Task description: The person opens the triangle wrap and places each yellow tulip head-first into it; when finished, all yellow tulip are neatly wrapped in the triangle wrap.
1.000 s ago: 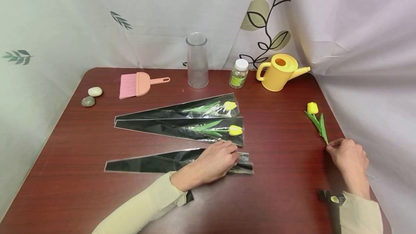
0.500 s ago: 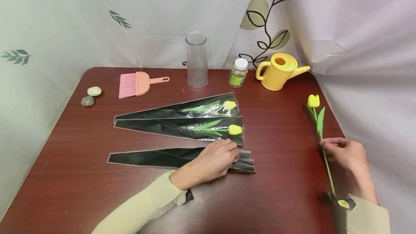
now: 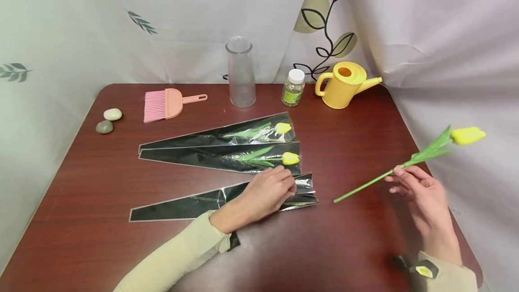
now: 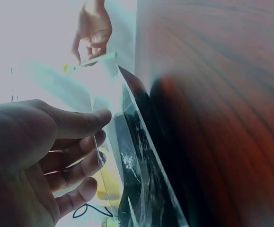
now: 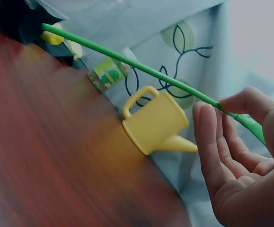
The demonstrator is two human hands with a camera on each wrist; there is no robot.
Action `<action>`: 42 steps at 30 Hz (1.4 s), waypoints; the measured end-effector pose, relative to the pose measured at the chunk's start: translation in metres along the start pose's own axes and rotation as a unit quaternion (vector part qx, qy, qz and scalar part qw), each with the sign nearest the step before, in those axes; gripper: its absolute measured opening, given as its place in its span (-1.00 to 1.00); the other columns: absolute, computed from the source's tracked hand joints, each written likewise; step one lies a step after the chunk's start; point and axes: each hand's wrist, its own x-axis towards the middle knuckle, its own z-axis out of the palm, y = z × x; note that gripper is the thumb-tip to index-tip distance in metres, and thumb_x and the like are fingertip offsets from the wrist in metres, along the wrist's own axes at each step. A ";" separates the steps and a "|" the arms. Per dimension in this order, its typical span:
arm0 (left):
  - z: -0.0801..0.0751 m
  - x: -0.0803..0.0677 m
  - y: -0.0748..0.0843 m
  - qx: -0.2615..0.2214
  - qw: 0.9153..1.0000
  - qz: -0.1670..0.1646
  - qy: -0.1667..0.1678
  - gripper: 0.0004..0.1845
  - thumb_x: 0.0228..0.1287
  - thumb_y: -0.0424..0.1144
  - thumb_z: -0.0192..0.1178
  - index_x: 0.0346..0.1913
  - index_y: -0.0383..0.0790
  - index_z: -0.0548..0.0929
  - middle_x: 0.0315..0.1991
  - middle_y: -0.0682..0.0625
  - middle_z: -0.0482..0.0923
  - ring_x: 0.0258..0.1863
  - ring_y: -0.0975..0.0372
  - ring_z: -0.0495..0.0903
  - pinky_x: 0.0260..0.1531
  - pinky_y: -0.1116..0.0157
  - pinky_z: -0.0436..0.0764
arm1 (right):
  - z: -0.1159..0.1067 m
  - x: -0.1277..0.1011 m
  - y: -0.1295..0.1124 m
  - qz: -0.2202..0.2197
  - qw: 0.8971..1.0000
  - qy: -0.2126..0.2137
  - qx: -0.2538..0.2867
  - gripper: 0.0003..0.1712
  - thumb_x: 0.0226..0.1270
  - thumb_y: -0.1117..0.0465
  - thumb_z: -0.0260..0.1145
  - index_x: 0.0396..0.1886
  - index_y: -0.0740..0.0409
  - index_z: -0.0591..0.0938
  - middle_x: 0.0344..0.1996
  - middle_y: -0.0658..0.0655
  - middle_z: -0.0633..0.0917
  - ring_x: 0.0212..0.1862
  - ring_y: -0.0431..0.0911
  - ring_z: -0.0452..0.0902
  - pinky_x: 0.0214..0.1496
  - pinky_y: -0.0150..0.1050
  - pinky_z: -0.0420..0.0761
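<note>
The right hand [image 3: 421, 193] pinches the green stem of a loose yellow tulip [image 3: 409, 161] between thumb and forefinger — the other fingers stay half straight beneath it. The flower is lifted clear of the table [image 3: 357, 247], stem end pointing down toward the left, bloom up at the right over the table's edge. In the right wrist view the stem [image 5: 141, 68] runs slantwise past the yellow watering can [image 5: 158, 123].

The left hand [image 3: 267, 193] lies on the wide end of the nearest black-and-clear flower sleeve [image 3: 190, 206], fingers loosely bent, its fingertips holding the clear front film; the left wrist view shows the thumb [image 4: 80, 123] against that film.

Behind this sleeve lie two more sleeves, each with a yellow tulip inside [image 3: 259, 157] [image 3: 251, 132], touching along their edges. At the table's far edge stand a clear glass vase [image 3: 241, 73] and a small white-capped bottle [image 3: 293, 88] beside the watering can. A pink hand brush [image 3: 168, 103] and two pebbles [image 3: 108, 120] lie to the left, well apart from both hands.
</note>
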 end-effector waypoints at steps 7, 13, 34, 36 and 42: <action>-0.001 0.001 -0.002 -0.010 1.000 0.005 0.008 -0.95 0.33 -0.20 0.25 -0.31 -0.03 0.63 -0.33 0.19 0.48 -0.28 0.29 0.43 -0.27 0.37 0.44 | 0.010 -0.014 0.006 0.000 0.998 0.060 0.005 -0.82 0.38 0.54 0.14 -0.19 0.32 0.65 -0.33 0.20 0.75 -0.39 -0.05 0.71 -0.50 -0.30 0.61; -0.002 0.002 -0.003 -0.014 1.000 0.006 0.009 -0.95 0.33 -0.20 0.26 -0.31 -0.03 0.63 -0.33 0.18 0.48 -0.28 0.29 0.43 -0.24 0.36 0.46 | 0.016 -0.019 0.019 0.019 0.997 0.076 -0.018 -0.83 0.36 0.49 0.20 -0.17 0.30 0.67 -0.34 0.13 0.75 -0.42 -0.11 0.68 -0.52 -0.33 0.58; -0.006 0.001 -0.003 -0.011 1.000 0.000 0.012 -0.95 0.33 -0.17 0.25 -0.28 -0.03 0.66 -0.32 0.18 0.50 -0.26 0.28 0.45 -0.24 0.35 0.47 | 0.108 -0.033 0.084 0.173 0.968 0.149 -0.107 -0.76 0.21 0.14 0.47 -0.26 0.23 0.74 -0.46 0.06 0.73 -0.73 -0.22 0.42 -0.71 -0.38 0.45; -0.006 0.001 -0.002 -0.006 1.000 -0.002 0.010 -0.96 0.33 -0.17 0.26 -0.28 -0.02 0.66 -0.32 0.18 0.50 -0.26 0.28 0.44 -0.27 0.34 0.46 | 0.117 -0.034 0.089 0.193 0.965 0.133 -0.115 -0.77 0.22 0.15 0.46 -0.28 0.24 0.72 -0.51 0.05 0.70 -0.77 -0.23 0.35 -0.74 -0.38 0.39; -0.006 0.001 -0.001 0.010 1.000 -0.011 -0.001 -0.95 0.32 -0.18 0.26 -0.31 -0.02 0.65 -0.34 0.18 0.49 -0.29 0.27 0.44 -0.32 0.34 0.43 | 0.127 -0.036 0.092 0.252 0.957 0.049 -0.134 -0.79 0.34 0.24 0.32 -0.15 0.32 0.66 -0.54 0.03 0.62 -0.77 -0.25 0.26 -0.75 -0.40 0.28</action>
